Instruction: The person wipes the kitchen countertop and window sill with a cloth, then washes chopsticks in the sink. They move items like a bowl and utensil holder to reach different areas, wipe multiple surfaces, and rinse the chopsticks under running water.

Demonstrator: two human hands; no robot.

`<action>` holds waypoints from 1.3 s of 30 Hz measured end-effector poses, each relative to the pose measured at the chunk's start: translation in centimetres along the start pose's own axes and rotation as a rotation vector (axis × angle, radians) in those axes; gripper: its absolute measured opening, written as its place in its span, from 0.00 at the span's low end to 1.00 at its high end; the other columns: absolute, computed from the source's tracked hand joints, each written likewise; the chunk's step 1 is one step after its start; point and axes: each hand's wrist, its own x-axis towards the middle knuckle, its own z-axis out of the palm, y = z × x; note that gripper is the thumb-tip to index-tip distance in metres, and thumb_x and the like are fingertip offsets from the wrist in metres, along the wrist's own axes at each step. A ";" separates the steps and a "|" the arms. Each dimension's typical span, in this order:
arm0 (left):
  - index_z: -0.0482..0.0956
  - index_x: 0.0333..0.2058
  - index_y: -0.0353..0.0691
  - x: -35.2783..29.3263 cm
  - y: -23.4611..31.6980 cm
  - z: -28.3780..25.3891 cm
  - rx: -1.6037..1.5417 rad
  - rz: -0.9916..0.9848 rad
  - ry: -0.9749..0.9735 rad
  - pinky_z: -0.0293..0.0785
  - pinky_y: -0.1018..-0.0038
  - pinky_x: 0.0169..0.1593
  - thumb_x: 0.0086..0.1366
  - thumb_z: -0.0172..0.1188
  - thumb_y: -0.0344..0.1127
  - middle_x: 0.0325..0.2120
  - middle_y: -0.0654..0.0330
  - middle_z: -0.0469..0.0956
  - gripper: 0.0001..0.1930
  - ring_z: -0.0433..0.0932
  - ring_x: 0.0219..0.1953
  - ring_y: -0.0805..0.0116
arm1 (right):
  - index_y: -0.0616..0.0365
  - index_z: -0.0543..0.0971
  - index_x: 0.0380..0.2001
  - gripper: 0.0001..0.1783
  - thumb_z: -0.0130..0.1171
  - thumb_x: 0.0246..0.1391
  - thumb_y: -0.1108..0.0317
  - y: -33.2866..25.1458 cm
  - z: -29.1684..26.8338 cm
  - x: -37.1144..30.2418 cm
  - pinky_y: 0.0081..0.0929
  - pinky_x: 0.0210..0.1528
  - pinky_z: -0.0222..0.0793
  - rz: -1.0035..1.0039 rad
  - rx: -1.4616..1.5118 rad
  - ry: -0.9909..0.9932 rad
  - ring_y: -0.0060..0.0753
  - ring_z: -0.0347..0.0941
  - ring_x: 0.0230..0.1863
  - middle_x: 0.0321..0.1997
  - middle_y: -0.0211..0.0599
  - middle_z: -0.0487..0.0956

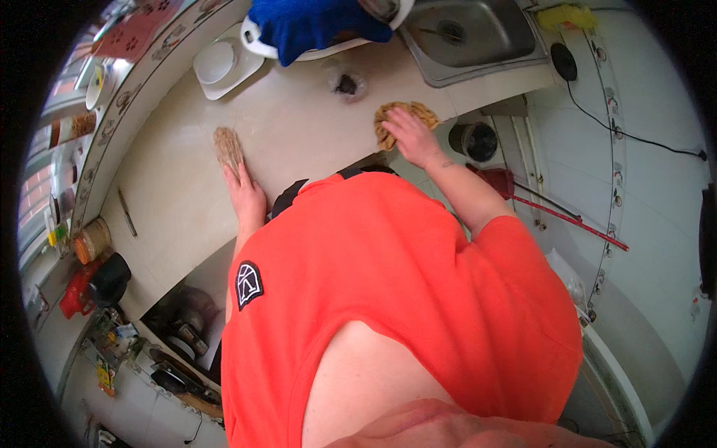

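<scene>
While the right hand (409, 134) is pressing down on a bunched brown cloth (385, 134), the left hand (248, 196) is touching a beige scrubber (226, 145) across the counter (299, 123).

Looks like the counter-wiping step, tbh. The right hand's fingers are lying fairly straight over the cloth, not wrapping around it, right by the counter's front edge and near the sink (478, 37). The left hand's fingers are stretching onto the scrubber's near end; can't tell if they're gripping it or just resting. Next wipe is probably calling for flat, steady pressure, plus steering around that crumpled clear plastic (346, 85) sitting beyond the cloth.
</scene>
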 end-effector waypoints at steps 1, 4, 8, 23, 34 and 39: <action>0.63 0.63 0.38 -0.5 0.4 0.7 0.024 -0.030 0.016 0.57 0.56 0.67 0.61 0.54 0.27 0.66 0.36 0.53 0.29 0.54 0.67 0.37 | 0.51 0.73 0.56 0.28 0.56 0.48 0.75 1.9 -1.1 -0.8 0.48 0.65 0.61 0.008 -0.010 0.013 0.44 0.60 0.68 0.65 0.40 0.68; 0.62 0.64 0.38 -0.7 2.7 2.1 0.073 -0.131 -0.009 0.56 0.57 0.68 0.60 0.55 0.29 0.66 0.36 0.51 0.31 0.53 0.68 0.38 | 0.51 0.74 0.55 0.27 0.55 0.48 0.75 8.3 -2.7 -2.3 0.46 0.64 0.63 0.073 -0.087 0.155 0.47 0.61 0.66 0.63 0.43 0.69; 0.60 0.65 0.40 0.7 7.2 2.5 -0.062 -0.293 -0.070 0.57 0.58 0.68 0.60 0.55 0.31 0.67 0.36 0.48 0.32 0.53 0.68 0.40 | 0.53 0.75 0.54 0.24 0.54 0.50 0.74 14.0 -3.5 -2.0 0.43 0.63 0.64 0.244 -0.061 0.304 0.52 0.64 0.63 0.61 0.45 0.71; 0.42 0.68 0.31 2.1 17.6 -0.5 -0.093 -0.631 -0.081 0.60 0.55 0.65 0.48 0.70 0.45 0.65 0.38 0.51 0.57 0.56 0.64 0.40 | 0.57 0.66 0.62 0.26 0.48 0.59 0.73 20.5 -6.7 -1.1 0.44 0.72 0.49 0.453 -0.275 0.080 0.53 0.52 0.71 0.69 0.50 0.60; 0.74 0.47 0.33 0.8 11.7 -4.9 -0.479 -0.898 -0.056 0.73 0.61 0.55 0.47 0.64 0.41 0.46 0.42 0.76 0.28 0.76 0.50 0.48 | 0.65 0.62 0.63 0.29 0.46 0.57 0.76 8.5 -2.9 0.4 0.50 0.73 0.44 0.370 -0.095 -0.066 0.63 0.41 0.74 0.71 0.65 0.51; 0.75 0.45 0.31 5.0 4.8 -13.2 -0.843 -0.798 0.534 0.76 0.66 0.47 0.46 0.66 0.40 0.38 0.49 0.81 0.28 0.81 0.41 0.59 | 0.60 0.64 0.63 0.29 0.47 0.57 0.76 8.6 -2.2 0.6 0.47 0.72 0.46 0.340 -0.123 -0.082 0.57 0.42 0.75 0.72 0.59 0.52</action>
